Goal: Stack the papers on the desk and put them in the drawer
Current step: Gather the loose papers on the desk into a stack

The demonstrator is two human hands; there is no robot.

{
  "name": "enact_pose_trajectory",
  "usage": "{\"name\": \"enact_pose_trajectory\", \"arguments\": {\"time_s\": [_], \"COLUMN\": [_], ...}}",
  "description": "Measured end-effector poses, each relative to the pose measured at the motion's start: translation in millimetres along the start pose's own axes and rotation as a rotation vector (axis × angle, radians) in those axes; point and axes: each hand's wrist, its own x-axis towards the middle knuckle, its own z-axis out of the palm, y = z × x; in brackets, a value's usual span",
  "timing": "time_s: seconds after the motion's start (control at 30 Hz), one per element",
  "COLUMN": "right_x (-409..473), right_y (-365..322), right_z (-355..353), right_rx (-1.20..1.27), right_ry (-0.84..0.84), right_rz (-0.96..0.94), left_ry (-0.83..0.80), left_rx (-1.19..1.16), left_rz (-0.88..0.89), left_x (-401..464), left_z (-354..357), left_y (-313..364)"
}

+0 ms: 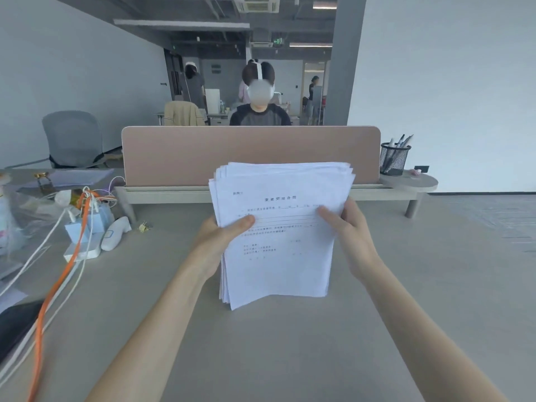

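Note:
A thick stack of white printed papers [278,256] stands nearly upright in the middle of the grey desk [290,358], its lower edge resting on the desk top. The sheet edges are uneven at the top and left. My left hand [220,239] grips the stack's left side, thumb across the front page. My right hand [345,227] holds the right side, thumb on the front as well. No drawer is in view.
A pink divider panel [249,155] on a low shelf rises behind the papers. A mesh pen cup [394,159] stands at the back right. Cables, chargers and a white device [84,227] clutter the left. A person sits beyond the divider.

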Motion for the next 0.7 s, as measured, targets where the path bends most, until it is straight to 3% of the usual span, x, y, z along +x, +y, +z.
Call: {"name": "enact_pose_trajectory", "arguments": {"time_s": [0.33, 0.47, 0.7], "right_x": [37.1, 45.9, 52.3], "right_y": [-2.9, -11.4, 12.2], "right_z": [9.7, 10.9, 0.1], "right_rx": [0.037, -0.017, -0.023], "right_ry": [0.047, -0.015, -0.037], "right_rz": [-0.152, -0.216, -0.146], "left_ry": [0.009, 0.022, -0.023], "left_rx": [0.052, 0.07, 0.066], "left_rz": [0.049, 0.097, -0.073], "left_x": [37.6, 43.9, 43.4], "left_z": [9.7, 8.4, 1.7], "left_y": [5.7, 15.2, -16.2]}}
